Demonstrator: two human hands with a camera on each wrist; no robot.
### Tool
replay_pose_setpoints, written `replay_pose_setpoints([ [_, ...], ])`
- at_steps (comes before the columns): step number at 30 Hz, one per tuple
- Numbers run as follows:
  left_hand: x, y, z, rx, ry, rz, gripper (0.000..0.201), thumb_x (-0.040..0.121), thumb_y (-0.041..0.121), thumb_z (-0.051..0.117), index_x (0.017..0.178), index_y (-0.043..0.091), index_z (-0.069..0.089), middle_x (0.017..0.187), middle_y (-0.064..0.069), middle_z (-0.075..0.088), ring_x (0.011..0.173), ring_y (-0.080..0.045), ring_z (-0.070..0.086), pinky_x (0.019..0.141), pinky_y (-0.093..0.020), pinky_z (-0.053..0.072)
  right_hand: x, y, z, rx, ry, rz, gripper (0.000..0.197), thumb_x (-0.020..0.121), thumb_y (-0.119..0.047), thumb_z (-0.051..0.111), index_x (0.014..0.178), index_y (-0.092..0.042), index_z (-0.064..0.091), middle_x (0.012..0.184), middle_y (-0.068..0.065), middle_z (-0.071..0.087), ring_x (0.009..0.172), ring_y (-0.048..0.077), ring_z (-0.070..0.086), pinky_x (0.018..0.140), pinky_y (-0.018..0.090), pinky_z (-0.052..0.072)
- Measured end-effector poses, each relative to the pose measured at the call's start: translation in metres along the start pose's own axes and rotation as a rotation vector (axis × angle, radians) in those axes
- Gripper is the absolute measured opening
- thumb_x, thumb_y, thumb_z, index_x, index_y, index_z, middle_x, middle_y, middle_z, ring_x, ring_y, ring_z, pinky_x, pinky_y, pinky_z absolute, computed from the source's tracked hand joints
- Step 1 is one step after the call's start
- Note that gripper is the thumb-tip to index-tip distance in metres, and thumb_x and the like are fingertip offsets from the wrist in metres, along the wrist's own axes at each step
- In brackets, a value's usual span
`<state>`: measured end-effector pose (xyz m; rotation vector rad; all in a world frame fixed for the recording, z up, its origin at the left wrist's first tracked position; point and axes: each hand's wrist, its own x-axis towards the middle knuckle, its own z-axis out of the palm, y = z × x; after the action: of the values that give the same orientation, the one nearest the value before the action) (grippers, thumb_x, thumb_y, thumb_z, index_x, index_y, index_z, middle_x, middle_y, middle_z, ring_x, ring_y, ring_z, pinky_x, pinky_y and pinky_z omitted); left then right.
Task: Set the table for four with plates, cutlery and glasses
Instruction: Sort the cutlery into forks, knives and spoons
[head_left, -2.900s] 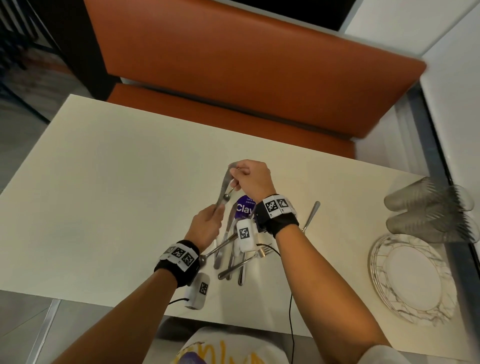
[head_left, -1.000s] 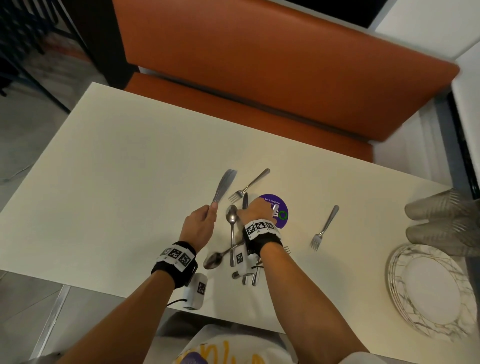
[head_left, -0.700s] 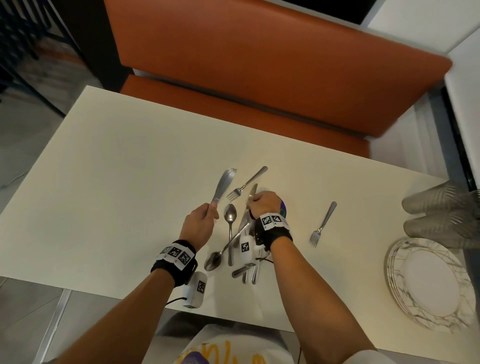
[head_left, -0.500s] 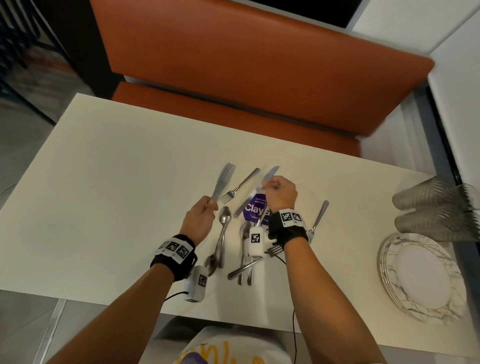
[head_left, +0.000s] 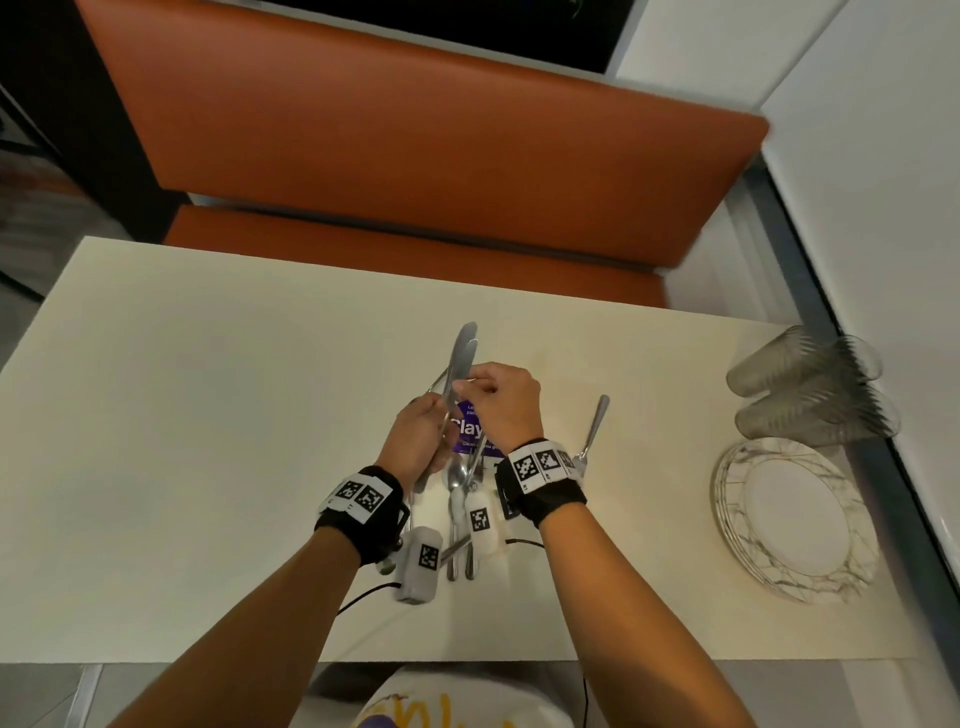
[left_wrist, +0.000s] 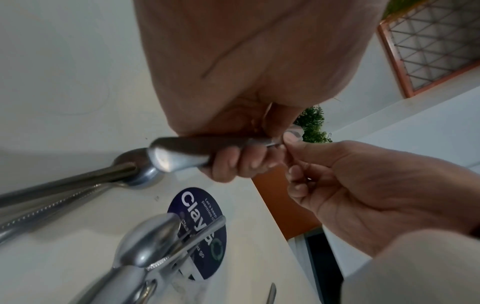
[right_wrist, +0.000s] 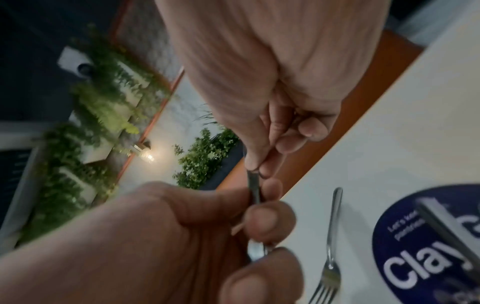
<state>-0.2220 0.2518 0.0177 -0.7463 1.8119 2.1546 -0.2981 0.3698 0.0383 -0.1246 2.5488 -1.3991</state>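
Note:
Above the table's middle my left hand (head_left: 431, 415) grips a bundle of steel knives (head_left: 462, 353) by the handles, blades pointing away from me. My right hand (head_left: 470, 387) pinches one knife just above the left fist, laying it against the others. In the left wrist view the fingers curl round a knife handle (left_wrist: 187, 147) while the right hand (left_wrist: 288, 142) pinches at its far end. The right wrist view has thumb and finger pinching the thin knife (right_wrist: 254, 185) above the left hand (right_wrist: 265, 218). Loose spoons (head_left: 457, 475) and other cutlery lie under my wrists.
A lone fork (head_left: 593, 431) lies right of my hands, and another fork (right_wrist: 330, 255) beside the round purple sticker (head_left: 470, 431). Stacked marbled plates (head_left: 727, 499) and several ribbed glasses (head_left: 810, 389) lying on their sides sit at the table's right end. An orange bench (head_left: 415, 156) runs behind.
My right hand lifted a knife from the pile and carried it left to the knives in my left hand. The two hands have come together.

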Motion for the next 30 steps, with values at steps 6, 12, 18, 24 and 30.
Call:
replay_pose_setpoints([
  [6,-0.008,0.001,0.005,-0.085,-0.029,-0.109,0.022,0.107,0.02,0.033,0.094,0.012,0.049,0.058,0.003,0.039,0.042,-0.01,0.026,0.041,-0.025,0.018,0.01,-0.004,-0.026,0.062,-0.088,0.026,0.049,0.099,-0.033,0.06,0.146,-0.026,0.05,0.119,-0.004,0.072,0.096,0.01,0.071,0.091,0.027,0.055],
  [12,-0.012,-0.003,0.011,-0.112,-0.078,-0.12,0.029,0.105,0.028,0.036,0.083,0.015,0.05,0.059,0.0,0.04,0.044,-0.016,0.029,0.043,-0.025,0.023,0.019,-0.008,-0.034,0.081,-0.191,0.013,0.033,0.099,-0.023,0.062,0.131,-0.022,0.056,0.093,0.004,0.079,0.066,0.016,0.075,0.075,0.04,0.063],
  [18,-0.015,-0.01,0.009,-0.046,-0.1,-0.116,0.045,0.106,0.045,0.04,0.068,0.022,0.051,0.06,-0.001,0.039,0.044,-0.017,0.029,0.043,-0.025,0.021,0.016,-0.009,-0.03,0.092,-0.119,0.004,0.019,0.1,-0.021,0.06,0.119,-0.017,0.059,0.08,0.005,0.077,0.058,0.021,0.073,0.071,0.043,0.064],
  [24,-0.016,-0.012,0.009,-0.03,-0.049,-0.141,0.043,0.106,0.044,0.042,0.07,0.021,0.048,0.06,0.0,0.039,0.039,-0.013,0.026,0.036,-0.02,0.023,0.015,-0.009,-0.035,-0.021,-0.208,-0.06,0.029,0.104,-0.019,0.046,0.131,-0.023,0.056,0.092,0.002,0.07,0.059,0.015,0.072,0.07,0.038,0.063],
  [30,-0.016,-0.014,0.01,0.084,-0.054,-0.051,0.048,0.107,0.049,0.041,0.072,0.018,0.048,0.062,-0.006,0.039,0.046,-0.019,0.031,0.041,-0.026,0.03,0.025,-0.005,-0.035,-0.051,-0.172,-0.063,0.021,0.102,-0.02,0.048,0.1,-0.021,0.069,0.095,0.001,0.074,0.066,0.02,0.075,0.074,0.046,0.063],
])
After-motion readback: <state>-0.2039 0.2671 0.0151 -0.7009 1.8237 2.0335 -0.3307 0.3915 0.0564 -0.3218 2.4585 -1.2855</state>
